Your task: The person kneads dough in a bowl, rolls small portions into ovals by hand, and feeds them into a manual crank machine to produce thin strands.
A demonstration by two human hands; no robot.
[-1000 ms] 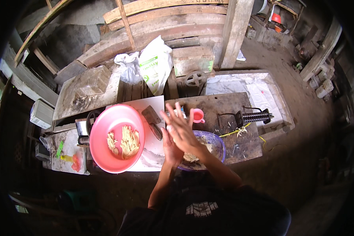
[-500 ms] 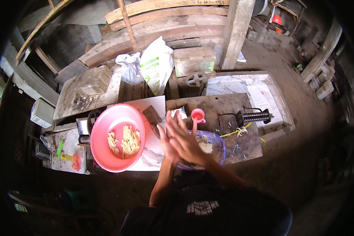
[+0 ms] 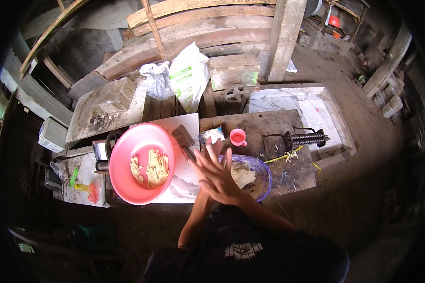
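Both hands (image 3: pixel 216 175) pressed palm to palm, fingers spread and empty, rubbing over the purple dough bowl (image 3: pixel 263 170); next likely reaching left to the pink basin (image 3: pixel 127 146).

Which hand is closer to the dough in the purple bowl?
Right, probably. The right hand lies on top, by the purple bowl with the dough; the left hand, pressed beneath, is farther.

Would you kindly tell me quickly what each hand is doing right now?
Left hand: mostly hidden under the right; cannot tell.
Right hand: open, fingers spread, holding nothing visible, pressed on the left beside the purple bowl.
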